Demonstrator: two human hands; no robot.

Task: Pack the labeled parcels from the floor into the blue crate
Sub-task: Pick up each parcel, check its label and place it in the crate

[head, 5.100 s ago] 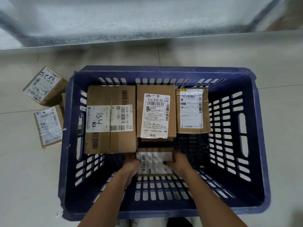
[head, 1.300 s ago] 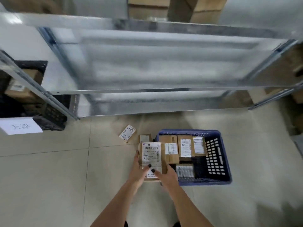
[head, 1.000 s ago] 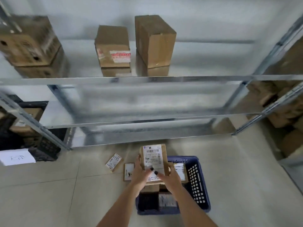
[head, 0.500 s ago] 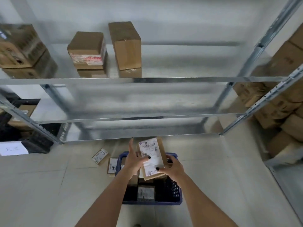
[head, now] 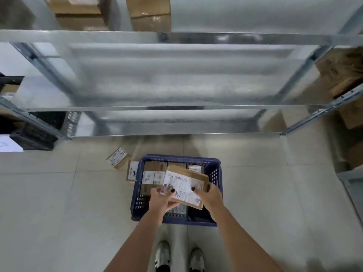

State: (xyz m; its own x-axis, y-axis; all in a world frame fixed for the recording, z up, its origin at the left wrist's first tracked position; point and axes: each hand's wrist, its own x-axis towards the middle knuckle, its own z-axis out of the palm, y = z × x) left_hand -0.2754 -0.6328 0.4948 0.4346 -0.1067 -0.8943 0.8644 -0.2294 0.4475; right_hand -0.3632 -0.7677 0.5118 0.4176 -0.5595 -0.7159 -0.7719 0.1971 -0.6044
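Observation:
A blue crate [head: 216, 173] stands on the tiled floor in front of my feet, with several labeled cardboard parcels [head: 153, 174] lying flat inside. I hold a brown parcel with a white shipping label [head: 184, 185] tilted above the crate. My left hand [head: 161, 200] grips its near left corner and my right hand [head: 209, 195] grips its right edge. Two more labeled parcels lie on the floor left of the crate: one with handwritten digits [head: 118, 158] and one against the crate wall [head: 133, 170].
A metal shelving rack [head: 176, 107] rises just beyond the crate, with cardboard boxes [head: 150, 12] on an upper shelf. More boxes [head: 345, 75] sit on shelving at the right. A black crate [head: 33, 134] stands at the left. My shoes [head: 177, 256] are below the crate.
The view has tipped down towards the crate. The parcel in my hands has turned from upright to a flatter tilt, lower over the crate, with both hands gripping it.

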